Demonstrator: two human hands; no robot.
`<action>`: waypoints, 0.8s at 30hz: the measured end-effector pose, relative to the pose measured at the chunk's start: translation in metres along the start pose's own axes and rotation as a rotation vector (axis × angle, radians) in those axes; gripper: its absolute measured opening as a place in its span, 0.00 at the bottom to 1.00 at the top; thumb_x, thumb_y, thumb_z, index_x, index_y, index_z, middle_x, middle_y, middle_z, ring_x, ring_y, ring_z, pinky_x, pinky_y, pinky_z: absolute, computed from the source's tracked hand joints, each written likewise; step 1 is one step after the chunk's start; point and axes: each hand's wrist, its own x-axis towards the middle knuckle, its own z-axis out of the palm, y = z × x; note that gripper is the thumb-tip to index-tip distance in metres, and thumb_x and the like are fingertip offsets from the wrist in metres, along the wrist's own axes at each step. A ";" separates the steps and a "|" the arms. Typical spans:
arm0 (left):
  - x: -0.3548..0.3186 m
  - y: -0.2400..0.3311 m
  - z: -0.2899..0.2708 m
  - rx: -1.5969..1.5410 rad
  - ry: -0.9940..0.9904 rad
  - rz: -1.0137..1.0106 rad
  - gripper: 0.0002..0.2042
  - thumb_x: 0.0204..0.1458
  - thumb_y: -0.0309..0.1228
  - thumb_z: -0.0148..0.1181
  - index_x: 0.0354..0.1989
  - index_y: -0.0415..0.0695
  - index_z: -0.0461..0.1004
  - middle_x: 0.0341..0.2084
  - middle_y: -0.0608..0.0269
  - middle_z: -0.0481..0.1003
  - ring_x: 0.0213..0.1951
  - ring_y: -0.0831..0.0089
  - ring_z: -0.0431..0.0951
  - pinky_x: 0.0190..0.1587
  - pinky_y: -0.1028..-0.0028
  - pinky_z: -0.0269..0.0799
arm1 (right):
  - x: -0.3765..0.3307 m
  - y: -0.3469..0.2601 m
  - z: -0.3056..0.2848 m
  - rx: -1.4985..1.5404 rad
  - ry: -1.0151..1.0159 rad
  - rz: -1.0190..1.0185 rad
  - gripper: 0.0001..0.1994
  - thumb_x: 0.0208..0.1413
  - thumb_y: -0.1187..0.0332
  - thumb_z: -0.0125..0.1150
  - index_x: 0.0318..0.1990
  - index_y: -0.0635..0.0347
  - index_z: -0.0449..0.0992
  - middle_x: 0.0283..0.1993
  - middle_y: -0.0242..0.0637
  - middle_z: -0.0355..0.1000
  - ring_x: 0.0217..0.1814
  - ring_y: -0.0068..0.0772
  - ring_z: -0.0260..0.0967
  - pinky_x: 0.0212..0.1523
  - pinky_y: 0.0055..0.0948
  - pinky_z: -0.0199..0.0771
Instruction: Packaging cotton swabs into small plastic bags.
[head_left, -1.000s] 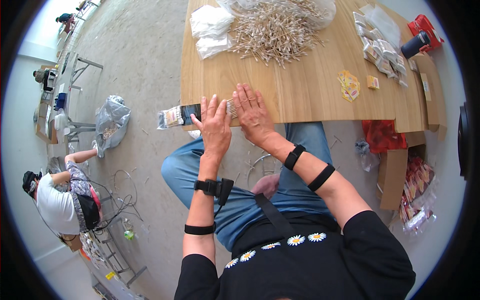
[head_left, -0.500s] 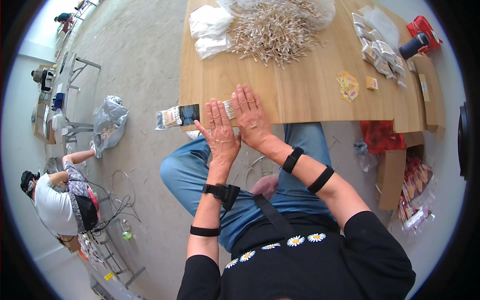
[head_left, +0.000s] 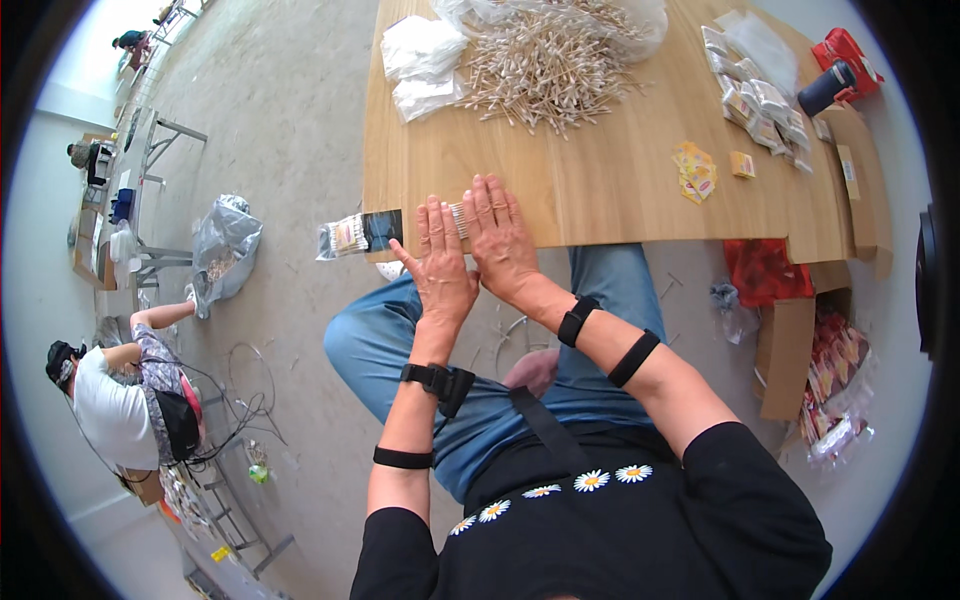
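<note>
Left hand (head_left: 440,265) and right hand (head_left: 503,240) flat, fingers spread, pressing clear packet (head_left: 385,232) at table (head_left: 600,190) edge; sealing step, judged; next needs firm, even pressure.

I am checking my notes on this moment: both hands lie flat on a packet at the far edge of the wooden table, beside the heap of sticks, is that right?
Not quite. The head view shows the left hand and right hand flat on the packet at the near edge of the wooden table; the heap of sticks lies at the far end.
</note>
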 end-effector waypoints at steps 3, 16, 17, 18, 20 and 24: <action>0.001 0.003 -0.008 0.008 -0.072 -0.014 0.48 0.39 0.33 0.67 0.72 0.40 0.49 0.74 0.55 0.44 0.75 0.61 0.39 0.66 0.32 0.26 | -0.001 0.001 0.003 0.023 -0.023 -0.010 0.38 0.47 0.67 0.60 0.67 0.71 0.56 0.74 0.58 0.47 0.79 0.56 0.38 0.76 0.46 0.38; 0.005 0.008 0.007 0.024 0.016 0.022 0.42 0.44 0.22 0.57 0.72 0.41 0.48 0.74 0.57 0.45 0.75 0.64 0.42 0.67 0.32 0.27 | -0.006 0.041 -0.036 0.036 -0.223 0.158 0.56 0.34 0.59 0.76 0.71 0.69 0.47 0.76 0.52 0.42 0.81 0.50 0.32 0.76 0.51 0.36; 0.005 0.011 0.005 0.023 0.005 0.003 0.42 0.44 0.22 0.57 0.72 0.41 0.48 0.74 0.57 0.45 0.75 0.64 0.42 0.67 0.32 0.27 | -0.008 0.043 -0.035 -0.007 -0.246 0.147 0.59 0.33 0.56 0.78 0.71 0.69 0.46 0.76 0.51 0.41 0.81 0.50 0.31 0.76 0.51 0.35; 0.006 0.011 0.007 0.022 0.003 0.007 0.42 0.44 0.22 0.57 0.72 0.41 0.48 0.74 0.57 0.45 0.75 0.64 0.42 0.67 0.32 0.27 | -0.008 0.041 -0.029 -0.009 -0.247 0.151 0.59 0.33 0.56 0.78 0.71 0.69 0.46 0.76 0.51 0.41 0.81 0.50 0.31 0.76 0.51 0.35; 0.008 0.012 0.010 0.005 0.036 0.040 0.42 0.44 0.21 0.56 0.72 0.41 0.48 0.74 0.58 0.46 0.75 0.64 0.42 0.67 0.32 0.26 | -0.008 0.032 -0.017 -0.089 -0.174 0.107 0.59 0.32 0.55 0.78 0.71 0.69 0.47 0.77 0.51 0.40 0.81 0.50 0.31 0.76 0.50 0.33; 0.005 0.010 0.010 0.010 0.030 0.018 0.42 0.44 0.21 0.56 0.72 0.41 0.48 0.74 0.58 0.46 0.75 0.64 0.42 0.67 0.32 0.25 | -0.005 0.027 -0.025 -0.088 -0.257 0.098 0.59 0.33 0.55 0.78 0.71 0.69 0.47 0.77 0.51 0.40 0.81 0.49 0.30 0.76 0.50 0.32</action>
